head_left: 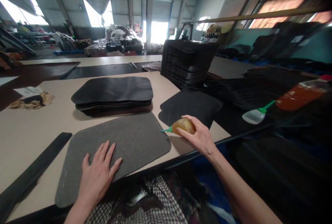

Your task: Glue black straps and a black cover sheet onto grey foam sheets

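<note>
A dark grey sheet (135, 137) with rounded corners lies on the table in front of me, its speckled side up. My left hand (100, 168) rests on it with the fingers spread flat. In my right hand (198, 136) is a squeeze bottle (184, 127) of amber liquid with a green nozzle, tilted on its side. The nozzle tip is at the sheet's right edge; whether it touches I cannot tell. Just beyond the sheet sits a stack of black rounded sheets (114, 91).
More black sheets (190, 104) lie to the right, before a tall black stack (188, 61). A second squeeze bottle (255, 116) and a large bottle of orange liquid (302, 94) lie at far right. A black strip (36, 167) and crumpled scraps (32, 101) are on the left.
</note>
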Available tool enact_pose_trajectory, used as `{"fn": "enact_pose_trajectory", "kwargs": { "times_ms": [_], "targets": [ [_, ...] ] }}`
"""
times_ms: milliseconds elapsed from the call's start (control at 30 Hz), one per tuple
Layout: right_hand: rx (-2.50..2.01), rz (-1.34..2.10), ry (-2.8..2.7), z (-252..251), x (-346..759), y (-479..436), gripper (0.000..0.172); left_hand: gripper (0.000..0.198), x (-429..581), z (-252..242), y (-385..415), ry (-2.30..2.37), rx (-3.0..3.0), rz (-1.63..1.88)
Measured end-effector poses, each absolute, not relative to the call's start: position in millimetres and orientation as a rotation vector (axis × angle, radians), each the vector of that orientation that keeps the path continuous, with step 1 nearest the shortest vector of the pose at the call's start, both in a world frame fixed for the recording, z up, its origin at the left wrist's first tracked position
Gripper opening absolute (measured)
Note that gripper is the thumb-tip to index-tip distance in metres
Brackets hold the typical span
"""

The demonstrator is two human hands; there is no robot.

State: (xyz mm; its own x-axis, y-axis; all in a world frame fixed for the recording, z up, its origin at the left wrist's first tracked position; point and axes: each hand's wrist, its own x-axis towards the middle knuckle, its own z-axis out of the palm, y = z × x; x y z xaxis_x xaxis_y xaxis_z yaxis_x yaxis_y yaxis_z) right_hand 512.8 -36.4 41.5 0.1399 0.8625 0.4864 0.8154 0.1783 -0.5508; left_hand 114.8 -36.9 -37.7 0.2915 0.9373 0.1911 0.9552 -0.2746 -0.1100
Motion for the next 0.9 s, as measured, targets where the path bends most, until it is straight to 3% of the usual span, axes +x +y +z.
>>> {"fn": "enact_pose_trajectory", "kwargs": {
  "times_ms": [200,367,633,900],
  "targets": [
    [-1.757,0.209,-1.568,48.1,520.7,-91.9,0.050,0.064,112.9,-38.3,-36.8,-1.706,-2.395,-0.183],
    [-1.793,0.515,-1.380,56.7,524.8,-122.4,0.056,0.063,112.1,-39.9,-34.2,-1.775,-2.480,-0.350],
    [-1.561,1.075,-1.259,51.6,444.8,-103.2,0.053,0.050,49.6,10.2,-30.8,-2.094,-2.709,-1.117],
    [-1.072,1.098,-1.902,38.8,306.5,-66.5,0.049,0.032,-24.4,9.9,-22.0,-1.697,-2.942,-0.555]
  ]
}}
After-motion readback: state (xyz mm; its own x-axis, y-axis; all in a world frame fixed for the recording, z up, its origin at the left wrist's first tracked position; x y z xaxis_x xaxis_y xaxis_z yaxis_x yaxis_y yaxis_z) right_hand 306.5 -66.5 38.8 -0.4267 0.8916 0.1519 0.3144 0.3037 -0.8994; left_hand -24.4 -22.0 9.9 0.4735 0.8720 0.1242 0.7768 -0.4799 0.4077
